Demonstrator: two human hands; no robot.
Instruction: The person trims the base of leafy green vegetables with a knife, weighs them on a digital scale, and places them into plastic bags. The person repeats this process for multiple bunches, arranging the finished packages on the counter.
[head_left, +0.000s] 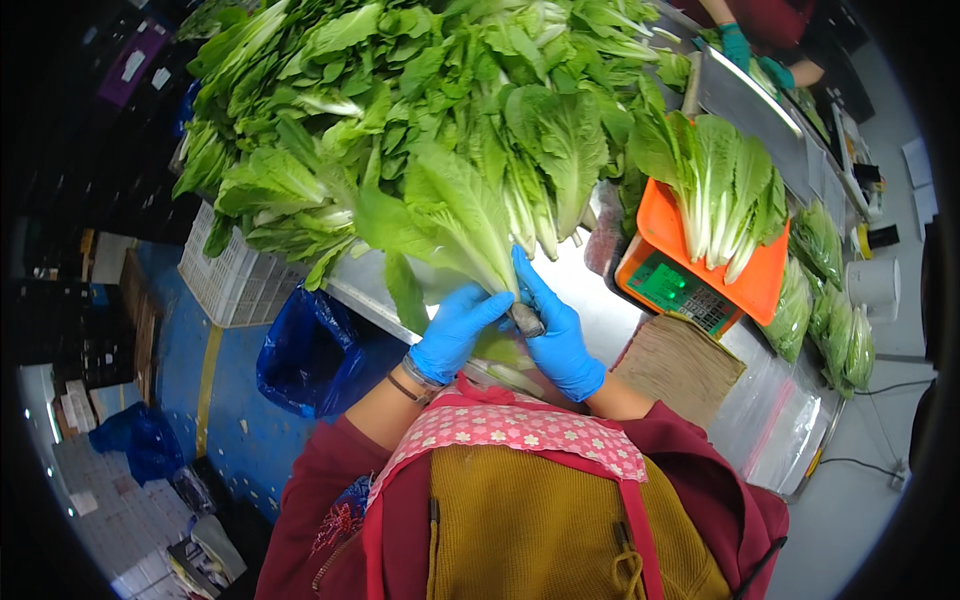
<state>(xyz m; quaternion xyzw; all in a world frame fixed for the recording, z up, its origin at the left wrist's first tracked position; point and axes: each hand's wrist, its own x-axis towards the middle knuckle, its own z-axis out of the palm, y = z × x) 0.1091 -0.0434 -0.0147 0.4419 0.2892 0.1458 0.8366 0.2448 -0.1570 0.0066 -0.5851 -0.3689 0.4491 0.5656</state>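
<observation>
My left hand (461, 330), in a blue glove, grips the base of a pale green leaf lettuce (469, 217), thumb laid across its stem. The leaves fan upward and away from me. My right hand (559, 341), also gloved in blue, is closed around a small dark grey object (527, 320), perhaps a wrapped handle; most of it is hidden. Its index finger lies along the lettuce's right side. Beyond my hands rises a large heap of leafy lettuce (420, 82) on the metal table (592, 300). Some leaf pieces lie below my hands.
An orange digital scale (675, 289) bears several lettuces (724, 187). Beside it are a folded brown cloth (675, 360), plastic bags (772, 420) and bagged greens (817, 240). A blue bag (307, 360) hangs left, near a white crate (232, 277). Another person's green-gloved hands (739, 49) work at upper right.
</observation>
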